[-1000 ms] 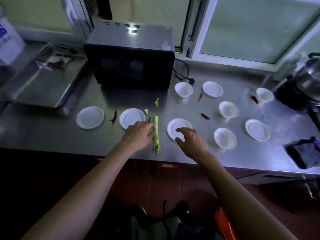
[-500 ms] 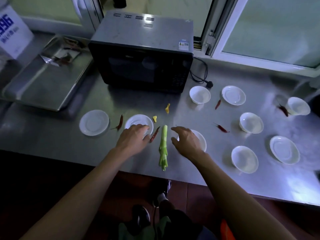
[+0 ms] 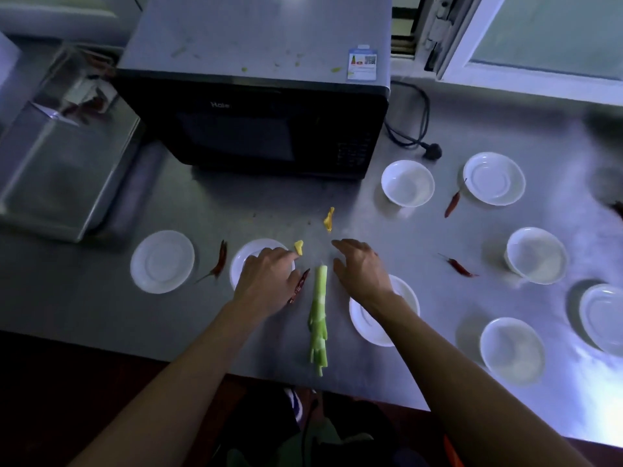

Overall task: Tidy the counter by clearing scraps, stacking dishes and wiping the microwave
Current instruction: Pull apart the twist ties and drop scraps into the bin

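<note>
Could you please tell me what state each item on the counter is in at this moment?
microwave: door closed, green scraps on top
plug: lying loose on the counter
green stalk: flat between the hands, untouched
dried chili: at the left hand's edge
left hand: over a saucer, fingers loosely curled, gripping nothing
right hand: hovering, fingers spread
bowls: upright, unstacked

A kitchen, long shiny metal counter (image 3: 438,251), black microwave (image 3: 256,123) by the window (image 3: 546,32), small white plates and bowls, bits of chili and green vegetable (image 3: 319,315)
</note>
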{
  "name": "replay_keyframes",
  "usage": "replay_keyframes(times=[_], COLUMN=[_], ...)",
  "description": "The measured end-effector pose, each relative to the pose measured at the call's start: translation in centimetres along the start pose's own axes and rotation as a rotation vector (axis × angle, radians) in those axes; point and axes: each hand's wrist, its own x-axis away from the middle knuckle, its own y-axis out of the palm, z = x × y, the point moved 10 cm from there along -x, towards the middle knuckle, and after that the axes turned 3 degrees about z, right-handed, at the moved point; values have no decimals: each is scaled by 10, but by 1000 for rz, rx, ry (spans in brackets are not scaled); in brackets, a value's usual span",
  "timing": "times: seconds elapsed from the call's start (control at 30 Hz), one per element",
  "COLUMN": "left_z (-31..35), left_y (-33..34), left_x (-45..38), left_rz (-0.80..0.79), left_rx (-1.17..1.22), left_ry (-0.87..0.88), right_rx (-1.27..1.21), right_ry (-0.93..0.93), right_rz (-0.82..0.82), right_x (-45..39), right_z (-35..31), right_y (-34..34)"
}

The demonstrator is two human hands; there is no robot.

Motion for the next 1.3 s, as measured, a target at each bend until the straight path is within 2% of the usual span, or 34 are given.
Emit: replay_keyframes(times=[0.23,0.37,0.63,0.93,1.3], left_z=[-16,-18,-24,-25,-20], left_y=[14,25,39,45,43], left_x=[-32,-49,-70,-78,-77], left_rz=[28,-5,-28,-4,-2], left_rx=[71,4,-57,-103,44], left_ry=[28,120,142,149,172], right_rx=[2,-10,6,55,-32], right_ry=[62,135,215,205,227], right_rz=[46,63,143,198,267], right_x=[-43,-63,-86,-88,-55], right_z=[6,10,5,6,17], right_y=[13,20,26,25,14])
